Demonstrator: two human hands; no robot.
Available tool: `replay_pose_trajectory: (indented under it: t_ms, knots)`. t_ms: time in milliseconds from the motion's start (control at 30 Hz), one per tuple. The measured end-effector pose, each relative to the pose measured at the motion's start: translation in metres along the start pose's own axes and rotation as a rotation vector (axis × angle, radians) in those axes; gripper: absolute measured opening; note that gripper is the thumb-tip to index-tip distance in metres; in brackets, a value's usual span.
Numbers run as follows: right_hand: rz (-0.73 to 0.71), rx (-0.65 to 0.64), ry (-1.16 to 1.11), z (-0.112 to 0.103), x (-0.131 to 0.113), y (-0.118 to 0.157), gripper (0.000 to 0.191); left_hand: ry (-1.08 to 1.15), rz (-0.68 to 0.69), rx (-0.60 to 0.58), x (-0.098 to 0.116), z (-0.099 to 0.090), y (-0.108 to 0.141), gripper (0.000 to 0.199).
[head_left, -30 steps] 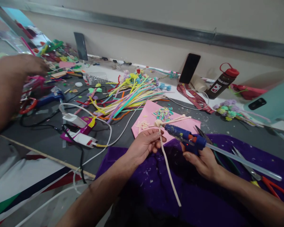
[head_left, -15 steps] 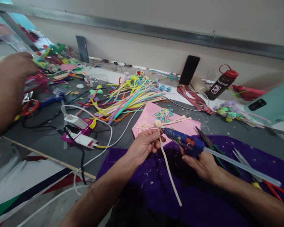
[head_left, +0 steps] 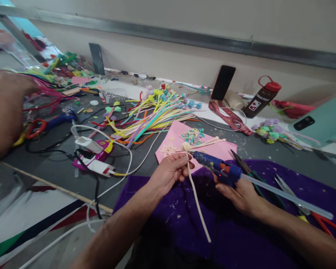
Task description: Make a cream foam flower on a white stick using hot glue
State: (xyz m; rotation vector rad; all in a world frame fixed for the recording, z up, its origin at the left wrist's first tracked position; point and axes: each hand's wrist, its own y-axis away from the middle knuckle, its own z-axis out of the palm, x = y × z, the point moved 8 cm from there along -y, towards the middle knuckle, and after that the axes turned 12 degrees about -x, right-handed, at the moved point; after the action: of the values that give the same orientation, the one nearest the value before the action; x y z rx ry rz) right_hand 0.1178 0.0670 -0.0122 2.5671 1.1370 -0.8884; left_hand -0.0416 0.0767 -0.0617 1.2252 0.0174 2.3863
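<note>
Between the fingertips of my left hand (head_left: 171,172) is a cream pipe cleaner (head_left: 196,201), its long stem hanging down over the purple cloth (head_left: 168,224). A small cream flower-like head (head_left: 186,146) tops it. My right hand (head_left: 242,196) is wrapped round a blue glue gun (head_left: 212,164) with a long clear glue stick out of its back. The nozzle points left, close beside the cream head; whether it touches is too small to tell. Behind lies a pink sheet (head_left: 170,136) with short cut pieces, teal, yellow and lilac (head_left: 192,136) and cream (head_left: 168,149).
Pliers (head_left: 242,162) and red-handled scissors (head_left: 292,194) lie right of my right hand. Colourful pipe cleaners (head_left: 145,123) spread behind. A purple power strip (head_left: 100,149) with cables sits left. Another person's hand (head_left: 11,87) works at far left. A bottle (head_left: 261,99) stands behind.
The lower end of the cream stem has swung slightly left and up. My hands and the glue gun stay almost in place. The other person's hand has moved left and slightly down.
</note>
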Motion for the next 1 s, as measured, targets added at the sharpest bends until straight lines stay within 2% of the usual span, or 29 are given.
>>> replay_pose_trajectory:
  t_ms: [167, 500, 633, 700, 833, 933, 1000]
  knots:
    - [-0.023, 0.033, -0.007, -0.002, 0.0, -0.001, 0.022, -0.026, -0.006, 0.008, 0.0, 0.001, 0.0, 0.02]
    - [-0.018, 0.018, -0.025, 0.002, 0.0, 0.002, 0.016, -0.002, -0.004, -0.004, 0.002, 0.001, 0.0, 0.019]
    - [-0.023, -0.024, -0.001, -0.004, -0.008, 0.0, 0.016, -0.01, 0.001, 0.017, 0.003, -0.002, 0.0, 0.02]
    - [-0.023, -0.045, 0.08, -0.014, -0.013, 0.001, 0.02, -0.007, 0.026, 0.06, 0.007, -0.008, 0.002, 0.02]
    - [0.028, -0.054, 0.412, -0.036, -0.006, 0.012, 0.044, 0.011, 0.127, 0.117, 0.024, -0.019, 0.007, 0.021]
    - [0.13, -0.11, 0.688, -0.033, 0.016, 0.023, 0.048, 0.007, 0.203, 0.14, 0.038, -0.025, 0.012, 0.019]
    - [0.201, -0.135, 0.794, -0.026, 0.031, 0.03, 0.047, -0.005, 0.238, 0.164, 0.044, -0.027, 0.016, 0.017]
